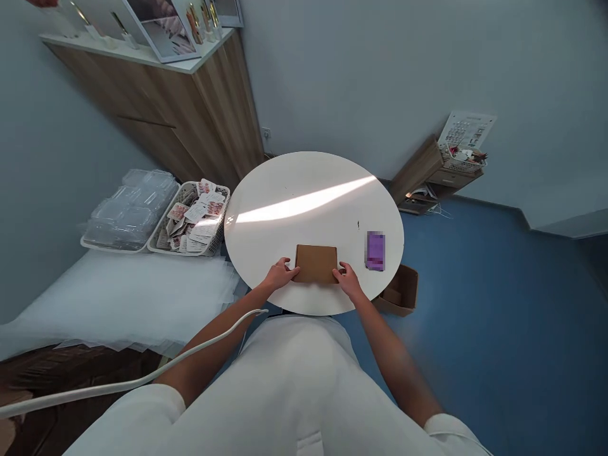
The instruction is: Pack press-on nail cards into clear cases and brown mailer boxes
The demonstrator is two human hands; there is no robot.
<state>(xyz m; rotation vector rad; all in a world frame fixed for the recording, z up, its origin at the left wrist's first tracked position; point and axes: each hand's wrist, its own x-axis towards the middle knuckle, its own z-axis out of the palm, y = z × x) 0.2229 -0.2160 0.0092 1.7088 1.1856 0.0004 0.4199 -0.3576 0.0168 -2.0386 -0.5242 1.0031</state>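
A flat brown cardboard box (316,264) lies closed on the near part of the round white table (304,171). My left hand (281,274) grips its left edge, the thumb resting at the lower corner. At the opposite edge, my right hand (348,278) holds the box between thumb and fingers. To the right of the box is a purple, blurred-out object (375,251) whose kind I cannot make out. A small dark mark or item shows on the tabletop above it.
At left stand a white basket (221,237) of printed cards and a tray of clear plastic cases (133,206), behind stacked translucent sheets (118,291). An open carton (408,291) sits on the floor at right. A white cable (204,345) crosses over my left arm.
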